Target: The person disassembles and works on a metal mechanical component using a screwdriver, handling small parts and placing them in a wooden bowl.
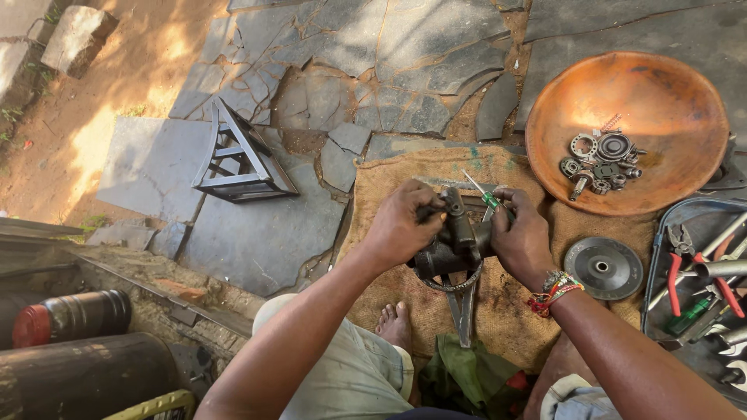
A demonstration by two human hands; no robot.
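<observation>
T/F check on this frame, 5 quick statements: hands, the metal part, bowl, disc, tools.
1. Both hands grip the dark metal part over the burlap mat. True: left hand and right hand are both on it.
2. The rusty round bowl is empty. False: small metal parts lie in it, gears and rings among them.
3. A grey grinding disc lies flat on the mat beside the right hand. True.
4. The red-handled pliers are in the left hand. False: they lie in the tool tray at the right.
5. The green-handled screwdriver is at the right hand. True.
</observation>
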